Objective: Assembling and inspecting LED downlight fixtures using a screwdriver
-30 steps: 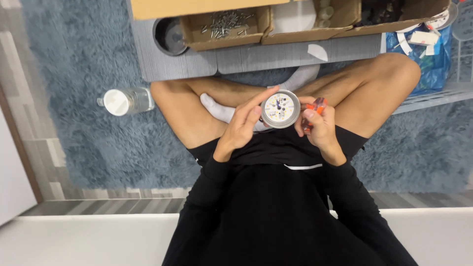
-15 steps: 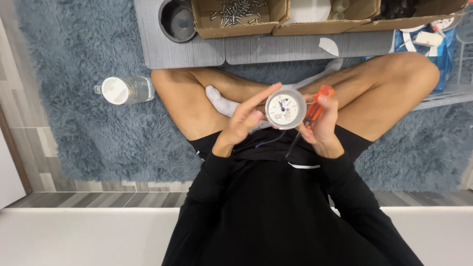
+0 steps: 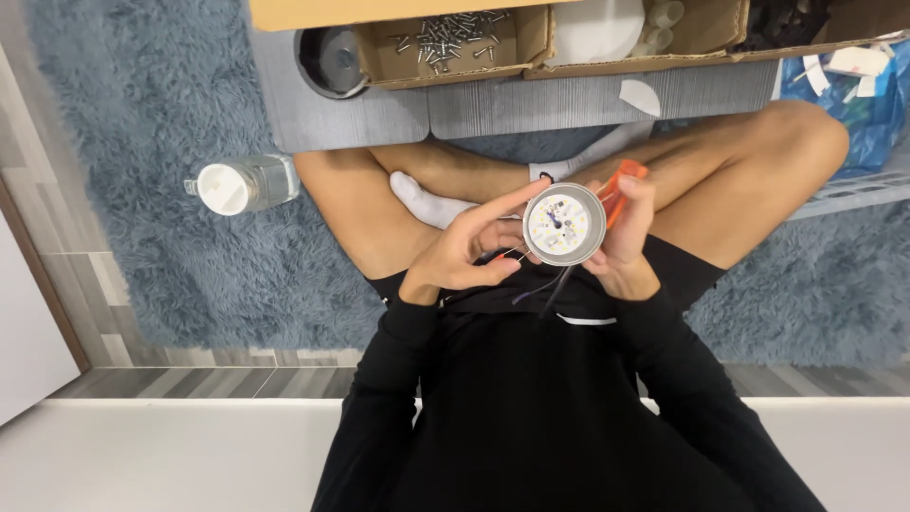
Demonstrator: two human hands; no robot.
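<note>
I sit cross-legged on a blue shaggy rug and hold a round metal lamp housing [image 3: 564,225] over my lap. Its white LED board faces up at me. My left hand [image 3: 464,254] pinches its left rim, with the index finger stretched along the top edge. My right hand [image 3: 624,248] is wrapped around an orange-handled screwdriver [image 3: 618,186] and braces the housing's right side from behind. Thin red and dark wires [image 3: 540,284] hang from the housing between my hands.
A cardboard box of loose screws [image 3: 455,43] stands ahead on grey boards [image 3: 379,118], beside a dark round pot [image 3: 332,62] and a box holding a white round part [image 3: 597,28]. A clear bottle [image 3: 242,183] lies on the rug at the left. A blue bag [image 3: 853,95] is at the right.
Both hands have kept their grip and lowered the housing slightly toward my lap. My left index finger now reaches further along the rim. The view has shifted a little.
</note>
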